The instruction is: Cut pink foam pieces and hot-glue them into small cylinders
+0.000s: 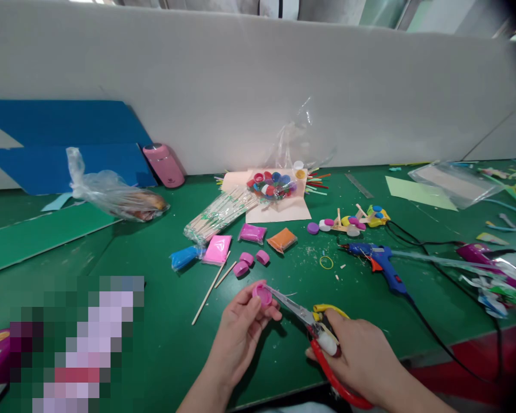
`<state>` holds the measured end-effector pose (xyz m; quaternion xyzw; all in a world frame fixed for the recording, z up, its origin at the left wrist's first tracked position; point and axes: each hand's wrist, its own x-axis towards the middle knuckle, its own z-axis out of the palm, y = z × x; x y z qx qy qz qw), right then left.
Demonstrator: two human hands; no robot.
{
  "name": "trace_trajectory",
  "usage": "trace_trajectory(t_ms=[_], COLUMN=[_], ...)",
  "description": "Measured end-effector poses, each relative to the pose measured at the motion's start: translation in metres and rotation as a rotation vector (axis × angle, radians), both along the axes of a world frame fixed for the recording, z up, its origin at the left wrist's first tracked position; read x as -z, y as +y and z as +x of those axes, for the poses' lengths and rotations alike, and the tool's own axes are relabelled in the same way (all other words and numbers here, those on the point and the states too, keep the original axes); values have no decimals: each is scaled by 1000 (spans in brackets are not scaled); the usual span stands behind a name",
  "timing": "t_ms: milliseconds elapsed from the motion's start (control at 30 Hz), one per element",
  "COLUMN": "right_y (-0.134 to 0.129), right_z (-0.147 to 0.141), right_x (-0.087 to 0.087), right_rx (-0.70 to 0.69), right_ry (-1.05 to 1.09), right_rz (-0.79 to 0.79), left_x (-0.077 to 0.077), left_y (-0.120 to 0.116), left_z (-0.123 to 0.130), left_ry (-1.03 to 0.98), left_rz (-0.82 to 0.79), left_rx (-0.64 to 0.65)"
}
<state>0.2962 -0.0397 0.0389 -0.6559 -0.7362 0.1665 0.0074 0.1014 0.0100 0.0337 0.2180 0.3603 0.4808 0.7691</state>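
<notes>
Between its thumb and fingers, my left hand [243, 324] pinches a pink bottle cap [262, 295], its hollow side toward me. My right hand [356, 354] grips scissors [298, 310] with red and yellow handles; their blade tips touch the cap's rim. Just beyond my left hand, several more pink caps [246, 259] lie on the green table. Two thin wooden sticks [210, 294] rest to the left of them. Small packets of modelling clay sit behind: pink [217, 249], magenta [252, 233], orange [282, 240] and blue [186, 258].
A blue glue gun [376, 258] with a black cord lies at the right. Behind are bagged sticks [219, 215], a bag of coloured caps [273, 186], a small assembled craft of caps and sticks [352, 221], a pink bottle [164, 165] and a knotted plastic bag [116, 192].
</notes>
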Motion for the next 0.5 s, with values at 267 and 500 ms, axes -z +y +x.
trace_trajectory(t_ms=[267,500], right_y=[2,2], right_z=[0,2], right_x=[-1,0], right_rx=[22,-32], right_ry=[6,-4], right_rz=[41,98], left_x=[0,-1], left_y=[-1,0], left_z=[1,-3], left_ry=[75,76], left_rz=[45,106], left_rx=[40,123])
